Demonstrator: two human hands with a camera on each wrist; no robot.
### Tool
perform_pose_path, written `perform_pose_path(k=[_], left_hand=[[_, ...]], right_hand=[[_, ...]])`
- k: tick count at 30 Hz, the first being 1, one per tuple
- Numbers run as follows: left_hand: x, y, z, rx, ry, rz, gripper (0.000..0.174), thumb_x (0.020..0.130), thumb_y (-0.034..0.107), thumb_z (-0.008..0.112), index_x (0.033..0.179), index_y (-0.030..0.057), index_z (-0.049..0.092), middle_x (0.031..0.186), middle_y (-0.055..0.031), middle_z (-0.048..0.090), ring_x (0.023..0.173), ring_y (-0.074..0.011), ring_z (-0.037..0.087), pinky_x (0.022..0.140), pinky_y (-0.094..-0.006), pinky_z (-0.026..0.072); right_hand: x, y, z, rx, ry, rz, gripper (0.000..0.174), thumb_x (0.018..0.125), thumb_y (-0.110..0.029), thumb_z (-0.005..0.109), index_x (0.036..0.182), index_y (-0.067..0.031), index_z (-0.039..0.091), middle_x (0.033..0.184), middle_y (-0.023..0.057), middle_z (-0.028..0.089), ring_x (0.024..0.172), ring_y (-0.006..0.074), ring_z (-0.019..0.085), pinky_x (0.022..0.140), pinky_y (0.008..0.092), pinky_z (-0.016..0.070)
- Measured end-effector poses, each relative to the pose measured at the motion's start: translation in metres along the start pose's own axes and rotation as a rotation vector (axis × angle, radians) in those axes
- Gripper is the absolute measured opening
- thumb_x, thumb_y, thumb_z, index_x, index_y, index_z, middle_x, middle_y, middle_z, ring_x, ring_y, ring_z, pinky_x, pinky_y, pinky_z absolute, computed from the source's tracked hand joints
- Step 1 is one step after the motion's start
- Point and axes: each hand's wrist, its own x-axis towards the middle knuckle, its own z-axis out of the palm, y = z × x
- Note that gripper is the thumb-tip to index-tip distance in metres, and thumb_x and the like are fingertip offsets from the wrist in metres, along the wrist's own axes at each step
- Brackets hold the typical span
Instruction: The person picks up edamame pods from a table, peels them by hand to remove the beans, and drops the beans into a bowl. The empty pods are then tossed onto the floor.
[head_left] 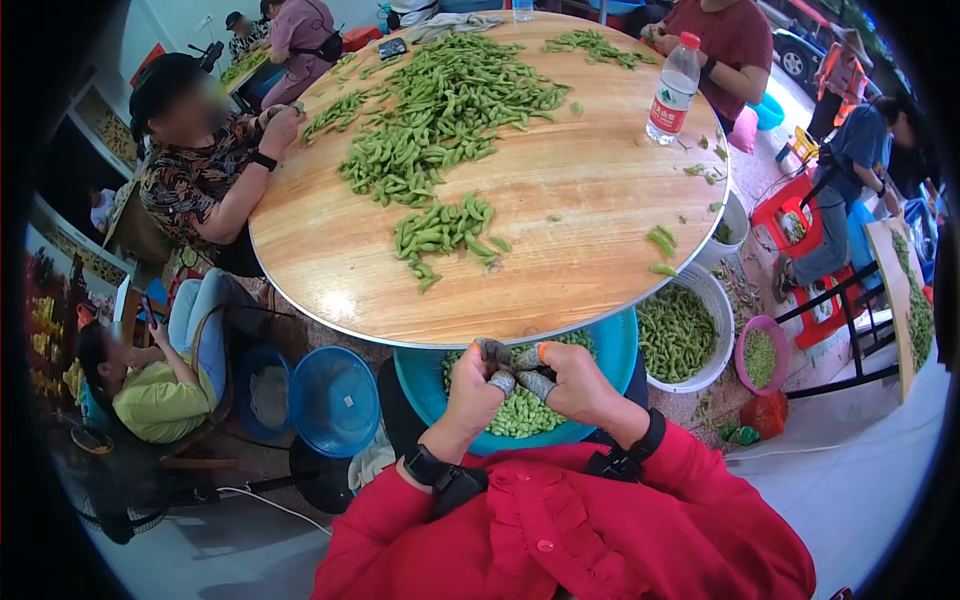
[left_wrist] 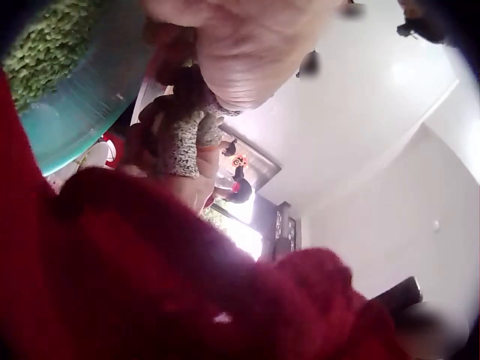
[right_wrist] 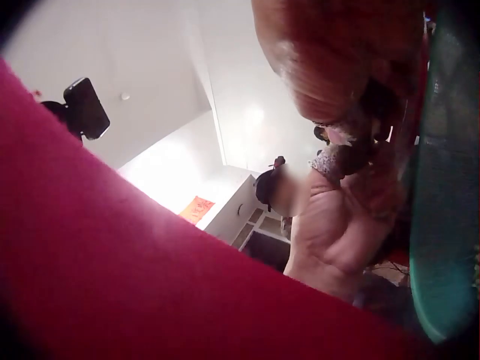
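Below the round table's (head_left: 350, 260) near edge, a blue basin (head_left: 337, 402) stands left of the teal basin (head_left: 412, 405), whose rim extends past both hands. The left hand (head_left: 470, 390) has its fingers bent inward, meeting the right's; shelled beans (head_left: 524, 414) lie beneath, inside the teal basin. The right hand (head_left: 585, 385) is likewise bent; whether either pinches a pod, I cannot tell. Close by on the right is a white basket (head_left: 722, 318).

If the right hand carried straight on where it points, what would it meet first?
Likely the left hand, whose fingers are close against the right hand's; exact depth is unclear.
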Motion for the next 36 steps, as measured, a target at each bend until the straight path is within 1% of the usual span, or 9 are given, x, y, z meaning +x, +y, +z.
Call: perform_pose_path(k=[9, 12, 18, 21, 24, 27, 30, 33, 36], left_hand=[[-0.002, -0.009, 0.0, -0.108, 0.015, -0.029, 0.039, 0.068, -0.011, 0.042, 0.104, 0.0021, 0.042, 0.082, -0.0006, 0.048, 0.071, -0.0075, 0.046, 0.064, -0.0204, 0.0407], [-0.002, -0.006, -0.004, -0.063, -0.102, -0.067, 0.033, 0.071, -0.01, 0.044, 0.101, 0.0031, 0.047, 0.086, -0.0022, 0.054, 0.075, -0.01, 0.053, 0.064, -0.0211, 0.0435], [0.005, 0.002, -0.025, 0.337, -0.425, -0.176, 0.025, 0.078, -0.001, 0.057, 0.102, 0.0017, 0.052, 0.092, -0.0011, 0.057, 0.084, -0.0077, 0.053, 0.072, -0.0222, 0.0439], [0.0, -0.001, -0.024, 0.249, -0.365, -0.178, 0.027, 0.077, -0.005, 0.054, 0.103, 0.0019, 0.051, 0.093, -0.0008, 0.056, 0.085, -0.0081, 0.051, 0.075, -0.0227, 0.0425], [-0.003, -0.011, -0.016, 0.141, -0.286, -0.014, 0.03, 0.075, -0.009, 0.047, 0.104, 0.002, 0.05, 0.096, -0.0006, 0.054, 0.088, -0.0083, 0.049, 0.078, -0.0232, 0.0408], [-0.004, -0.013, -0.012, 0.124, -0.194, -0.06, 0.036, 0.072, -0.01, 0.041, 0.105, 0.0025, 0.049, 0.098, -0.0014, 0.052, 0.09, -0.0095, 0.048, 0.081, -0.0234, 0.0393], [-0.002, -0.015, -0.008, -0.005, -0.135, -0.116, 0.037, 0.07, -0.009, 0.038, 0.104, 0.0026, 0.049, 0.096, -0.0021, 0.052, 0.088, -0.0107, 0.049, 0.079, -0.0226, 0.0392], [-0.003, -0.018, -0.006, 0.101, -0.083, -0.028, 0.035, 0.071, -0.01, 0.04, 0.104, 0.0023, 0.046, 0.093, -0.0035, 0.053, 0.083, -0.0104, 0.05, 0.075, -0.0222, 0.0406], [-0.004, -0.013, -0.007, 0.243, -0.086, 0.084, 0.035, 0.073, -0.011, 0.044, 0.105, 0.0021, 0.042, 0.085, -0.0032, 0.053, 0.075, -0.0085, 0.05, 0.067, -0.0215, 0.0414]], right_hand=[[0.001, 0.014, 0.011, 0.074, 0.007, 0.015, 0.011, 0.066, -0.004, 0.06, 0.07, 0.002, 0.052, 0.063, 0.0194, 0.051, 0.057, 0.0321, 0.052, 0.052, 0.0352, 0.0407], [-0.001, 0.008, 0.004, 0.01, 0.042, -0.022, 0.011, 0.066, -0.003, 0.06, 0.068, 0.002, 0.051, 0.063, 0.0192, 0.051, 0.055, 0.0309, 0.051, 0.051, 0.0349, 0.0401], [-0.001, -0.003, -0.008, 0.177, -0.019, 0.006, 0.009, 0.066, -0.001, 0.06, 0.071, 0.0013, 0.053, 0.063, 0.0186, 0.051, 0.054, 0.0295, 0.05, 0.051, 0.0334, 0.04], [0.0, 0.003, -0.002, 0.126, -0.035, -0.057, 0.008, 0.067, -0.002, 0.06, 0.072, 0.0014, 0.054, 0.064, 0.0191, 0.052, 0.056, 0.0316, 0.05, 0.051, 0.0343, 0.0401], [0.002, 0.016, 0.009, 0.114, 0.005, -0.115, 0.009, 0.067, -0.002, 0.06, 0.073, 0.0017, 0.054, 0.065, 0.0198, 0.052, 0.058, 0.0341, 0.051, 0.052, 0.0355, 0.0402], [0.002, 0.014, 0.01, 0.056, 0.0, -0.052, 0.01, 0.067, -0.003, 0.06, 0.075, 0.0017, 0.054, 0.066, 0.0203, 0.053, 0.06, 0.0363, 0.051, 0.052, 0.0366, 0.0404], [0.003, 0.013, 0.01, 0.086, 0.034, -0.11, 0.01, 0.067, -0.003, 0.06, 0.075, 0.001, 0.055, 0.066, 0.0201, 0.053, 0.06, 0.0344, 0.053, 0.053, 0.0366, 0.0409], [0.002, 0.006, 0.003, 0.137, 0.02, 0.006, 0.013, 0.069, -0.004, 0.06, 0.08, 0.0008, 0.056, 0.068, 0.0204, 0.055, 0.063, 0.0314, 0.056, 0.055, 0.0369, 0.0421], [-0.001, 0.01, 0.003, 0.244, 0.161, -0.033, 0.016, 0.071, -0.004, 0.059, 0.085, 0.0013, 0.055, 0.07, 0.0206, 0.056, 0.066, 0.0283, 0.058, 0.057, 0.0363, 0.0427]])
